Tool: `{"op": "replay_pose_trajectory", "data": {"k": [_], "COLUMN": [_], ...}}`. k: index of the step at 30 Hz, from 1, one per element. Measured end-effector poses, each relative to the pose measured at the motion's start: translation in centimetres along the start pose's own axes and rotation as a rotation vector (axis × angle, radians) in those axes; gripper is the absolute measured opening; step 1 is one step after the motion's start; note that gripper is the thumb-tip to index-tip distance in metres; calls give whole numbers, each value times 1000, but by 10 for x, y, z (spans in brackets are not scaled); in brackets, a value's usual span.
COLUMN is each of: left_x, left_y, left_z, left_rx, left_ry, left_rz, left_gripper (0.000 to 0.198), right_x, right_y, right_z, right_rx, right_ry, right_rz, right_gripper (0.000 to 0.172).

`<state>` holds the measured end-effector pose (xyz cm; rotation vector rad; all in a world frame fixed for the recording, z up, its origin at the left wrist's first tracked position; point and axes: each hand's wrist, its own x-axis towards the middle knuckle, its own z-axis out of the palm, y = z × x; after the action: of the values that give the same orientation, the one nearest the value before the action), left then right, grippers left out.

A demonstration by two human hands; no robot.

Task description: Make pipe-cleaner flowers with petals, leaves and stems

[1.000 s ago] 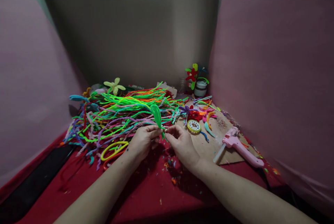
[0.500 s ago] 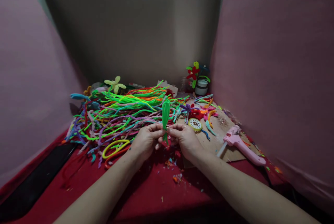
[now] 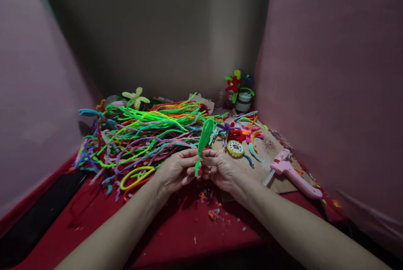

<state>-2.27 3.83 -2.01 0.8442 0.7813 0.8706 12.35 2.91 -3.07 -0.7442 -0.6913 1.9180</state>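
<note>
A green pipe-cleaner leaf (image 3: 205,135), looped into a narrow teardrop with a twisted stem below, stands tilted to the right between my hands. My left hand (image 3: 176,170) pinches its lower part from the left, thumb and fingers closed. From the right, my right hand (image 3: 222,169) grips the same spot between thumb and forefinger. The exact contact under the fingers is partly hidden. Behind my hands lies a large heap of colourful pipe cleaners (image 3: 151,129). Scissors with yellow and orange handles (image 3: 137,177) rest beside my left wrist.
A pink glue gun (image 3: 294,173) lies on a cardboard sheet (image 3: 267,165) to the right, near a yellow-rimmed roll (image 3: 235,149). Pipe-cleaner flowers (image 3: 233,85) stand by a cup (image 3: 244,102) at the back. Small scraps (image 3: 214,214) dot the red cloth (image 3: 176,236). A black flat object (image 3: 40,215) lies left.
The green leaf has gone from upright to leaning right, and its stem ends now look twisted together. Both hands stay on it. The view has shifted slightly.
</note>
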Motion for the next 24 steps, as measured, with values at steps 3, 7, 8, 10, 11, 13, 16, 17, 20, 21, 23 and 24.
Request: {"op": "replay_pose_trajectory", "data": {"k": [3,7,8,10,11,13,16,17,20,21,23,24], "left_x": [-2,-2,-2,0,1,2,2,1,-3,-4,-6,-7], "left_y": [1,-1,-1,-3,-4,-5,-3,-3,-2,-2,-2,-2], "left_z": [1,4,4,4,4,2,1,2,5,6,9,11], "left_rx": [2,5,0,-9,-11,-8,21,34,70,93,190,257], "left_ry": [-24,-23,-18,-6,-2,-4,-26,-34,-58,-57,-15,16], "left_rz": [-44,-55,-43,-18,-8,-7,-41,-55,-91,-92,-58,-25], "left_gripper": [17,16,16,16,17,16,15,14,14,14,15,15], "right_x": [0,1,2,1,1,-2,-7,-8,-7,-7,-4,-3], "right_y": [2,4,4,4,3,1,0,0,0,1,3,4], "right_z": [1,1,1,1,2,4,8,9,9,8,6,5], "right_rx": [7,4,0,-9,-9,-25,-117,-154,-203,-212,-243,-268], "right_ry": [9,33,39,58,73,104,98,87,91,115,176,201], "right_rz": [11,2,1,-18,-39,-113,-243,-270,-289,-295,-326,-352], "right_gripper": [33,31,29,25,24,25,27,26,26,27,27,26]}}
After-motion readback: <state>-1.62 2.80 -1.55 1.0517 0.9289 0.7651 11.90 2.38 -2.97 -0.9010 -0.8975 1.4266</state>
